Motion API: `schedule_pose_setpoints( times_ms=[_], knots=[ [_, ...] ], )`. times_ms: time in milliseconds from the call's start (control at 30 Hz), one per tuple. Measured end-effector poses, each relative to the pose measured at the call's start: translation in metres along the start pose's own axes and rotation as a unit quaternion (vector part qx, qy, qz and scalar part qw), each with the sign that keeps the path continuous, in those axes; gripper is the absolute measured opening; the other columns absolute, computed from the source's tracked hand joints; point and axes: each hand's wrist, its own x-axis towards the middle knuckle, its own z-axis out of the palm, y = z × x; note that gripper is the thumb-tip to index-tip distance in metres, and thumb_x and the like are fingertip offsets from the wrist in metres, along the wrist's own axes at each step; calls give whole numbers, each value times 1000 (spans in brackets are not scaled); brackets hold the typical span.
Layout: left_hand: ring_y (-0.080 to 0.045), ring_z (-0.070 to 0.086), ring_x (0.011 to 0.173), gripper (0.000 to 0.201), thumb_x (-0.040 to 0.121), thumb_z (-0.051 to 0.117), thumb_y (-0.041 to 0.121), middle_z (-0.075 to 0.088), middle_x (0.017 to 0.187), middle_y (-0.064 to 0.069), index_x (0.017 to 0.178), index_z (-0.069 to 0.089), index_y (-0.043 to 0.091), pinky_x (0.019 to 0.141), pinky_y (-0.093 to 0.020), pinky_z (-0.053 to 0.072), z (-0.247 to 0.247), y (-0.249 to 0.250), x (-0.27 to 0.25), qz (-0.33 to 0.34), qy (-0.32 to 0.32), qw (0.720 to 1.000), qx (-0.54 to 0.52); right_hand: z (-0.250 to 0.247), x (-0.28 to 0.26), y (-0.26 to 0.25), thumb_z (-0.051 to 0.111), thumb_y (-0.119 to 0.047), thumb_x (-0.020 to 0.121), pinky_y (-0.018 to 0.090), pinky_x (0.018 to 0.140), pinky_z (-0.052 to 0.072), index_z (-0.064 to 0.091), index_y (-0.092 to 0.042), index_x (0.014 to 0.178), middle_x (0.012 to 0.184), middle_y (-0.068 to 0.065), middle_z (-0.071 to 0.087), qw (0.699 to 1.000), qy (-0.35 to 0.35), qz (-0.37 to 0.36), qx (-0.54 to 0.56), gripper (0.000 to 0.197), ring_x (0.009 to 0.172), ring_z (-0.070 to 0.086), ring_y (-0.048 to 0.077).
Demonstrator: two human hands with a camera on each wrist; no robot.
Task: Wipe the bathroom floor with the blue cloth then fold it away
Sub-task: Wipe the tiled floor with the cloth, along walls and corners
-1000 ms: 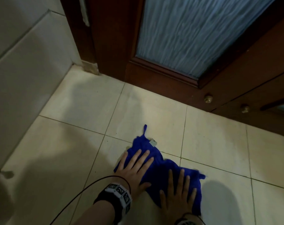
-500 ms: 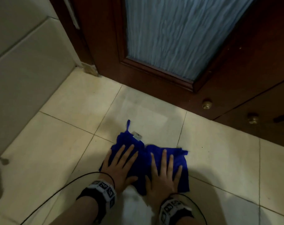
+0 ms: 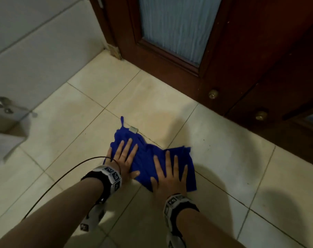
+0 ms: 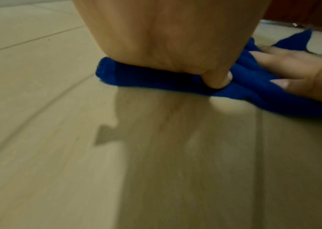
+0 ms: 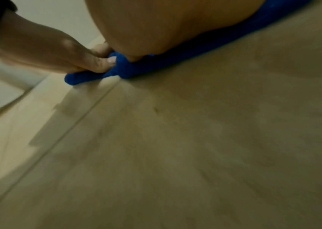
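Observation:
The blue cloth [image 3: 146, 159] lies rumpled on the cream tiled floor [image 3: 223, 158], a small loop and a white tag at its far corner. My left hand [image 3: 124, 158] presses flat on the cloth's left part, fingers spread. Beside it, my right hand [image 3: 168, 173] lies flat on the right part, fingers straight. In the left wrist view the cloth [image 4: 156, 77] is squashed under my left palm [image 4: 166, 38], and the right hand [image 4: 297, 72] rests on it further right. The right wrist view shows the cloth [image 5: 156, 65] under my right palm, the left hand [image 5: 58, 52] beside it.
A dark wooden door [image 3: 241, 42] with a frosted glass panel stands just beyond the cloth, two brass knobs [image 3: 213, 94] low on the woodwork. A tiled wall [image 3: 35, 51] runs along the left. A metal handle [image 3: 1, 102] shows at the left edge. A black cable [image 3: 62, 176] trails from my left wrist.
Both hands have slid the cloth along the floor, back towards me and a little left. The right hand has drawn level with the left. Both palms stay flat on the cloth.

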Motion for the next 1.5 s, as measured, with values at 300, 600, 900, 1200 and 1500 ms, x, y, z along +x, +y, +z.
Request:
schedule_pose_setpoints(
  times_ms=[300,600,900,1200,1500],
  knots=[
    [-21,-44,133,123,60,34,97,-55,140,6,138,-39,35,109,-63,-14,65,22,-43,-8,61,996,-60,15,-17,19,28,-70,88,63,111,10,37,-33,149,158,8,30,999,-34,-4,-6,71,142,27,37],
    [-17,-35,139,88,73,-21,81,-30,156,8,147,-24,34,109,-54,-20,39,49,-26,-79,60,974,-205,-7,21,23,36,-70,80,65,108,15,32,-38,151,161,7,23,999,-31,-5,3,78,144,25,37],
    [-24,-44,132,85,91,11,70,-55,139,-2,133,-49,26,109,-62,-18,-25,63,42,-115,46,972,-202,-64,103,54,1,-76,79,59,110,-23,-35,-50,139,148,-4,-47,997,-64,-8,-42,75,140,-37,26],
    [-28,-33,142,85,92,16,70,-51,143,-2,135,-44,26,110,-65,-11,-69,61,88,-110,72,972,-193,-95,169,71,1,-78,81,58,115,-16,-37,-49,138,150,-3,-45,988,-76,-66,-115,74,143,-33,29],
    [-28,-31,143,80,93,11,67,-40,152,-2,148,-27,24,112,-63,-13,-73,49,99,-51,119,981,-147,-96,194,61,17,-58,96,57,117,-12,-30,-33,148,153,10,-40,974,-51,-143,-170,74,144,-28,33]
  ],
)
